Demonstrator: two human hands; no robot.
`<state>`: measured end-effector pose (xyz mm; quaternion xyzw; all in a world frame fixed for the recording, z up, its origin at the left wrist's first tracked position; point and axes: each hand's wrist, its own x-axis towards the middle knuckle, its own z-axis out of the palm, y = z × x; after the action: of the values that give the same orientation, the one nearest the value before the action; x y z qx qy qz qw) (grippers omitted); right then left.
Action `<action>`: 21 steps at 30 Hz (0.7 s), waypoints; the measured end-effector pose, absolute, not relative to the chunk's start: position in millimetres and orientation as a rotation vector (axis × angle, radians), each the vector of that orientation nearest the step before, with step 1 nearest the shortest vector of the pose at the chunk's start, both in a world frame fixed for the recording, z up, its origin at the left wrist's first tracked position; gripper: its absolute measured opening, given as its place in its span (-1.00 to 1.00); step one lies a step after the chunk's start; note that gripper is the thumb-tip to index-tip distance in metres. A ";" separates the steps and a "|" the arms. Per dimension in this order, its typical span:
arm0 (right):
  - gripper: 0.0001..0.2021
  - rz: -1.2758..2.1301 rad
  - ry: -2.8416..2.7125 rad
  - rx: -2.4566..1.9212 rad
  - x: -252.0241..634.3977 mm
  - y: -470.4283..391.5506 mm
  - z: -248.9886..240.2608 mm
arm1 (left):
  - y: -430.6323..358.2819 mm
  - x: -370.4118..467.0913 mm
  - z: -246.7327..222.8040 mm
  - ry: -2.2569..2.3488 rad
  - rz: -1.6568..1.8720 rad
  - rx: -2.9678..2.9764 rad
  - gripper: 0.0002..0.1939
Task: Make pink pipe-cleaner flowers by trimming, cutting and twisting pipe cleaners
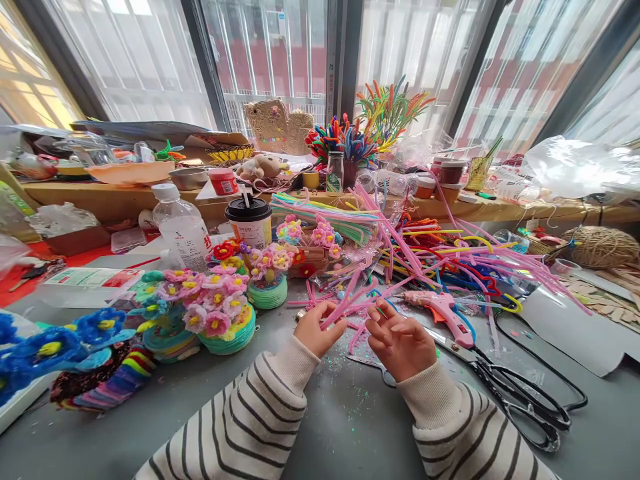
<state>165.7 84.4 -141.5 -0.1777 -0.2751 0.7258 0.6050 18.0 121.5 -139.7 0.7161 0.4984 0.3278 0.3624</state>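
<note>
My left hand is closed round a small bunch of pink pipe cleaners, its thumb pressed against them. The bunch slants up and right toward my right hand. That hand is turned palm up, fingers curled, its fingertips pinched at the end of a pink pipe cleaner; the exact contact is partly hidden. Short pink pieces lie on the table behind and between my hands. Right of my right hand are a pink glue gun and large black-handled scissors.
Pipe-cleaner flower pots and blue flowers stand on the left. Behind them are a plastic bottle and a lidded cup. A tangle of pipe cleaners covers the back right. Glitter is scattered on the grey table.
</note>
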 end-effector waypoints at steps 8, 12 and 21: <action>-0.64 1.640 -0.600 -0.477 168.8 84.7 -148.8 | 110.2 20.7 -141.6 1.375 0.509 2.189 -0.73; -0.67 1.610 -0.572 -0.441 173.1 88.2 -143.8 | 112.3 20.1 -144.3 1.444 0.470 2.201 -0.85; -0.73 1.587 -0.546 -0.404 184.1 92.0 -140.2 | 113.8 20.0 -148.4 1.487 0.466 2.186 -0.76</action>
<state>184.1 92.0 -140.2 -0.1777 -0.2405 0.6987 0.6499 20.0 113.8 -148.4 0.7931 0.5394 0.1692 0.2267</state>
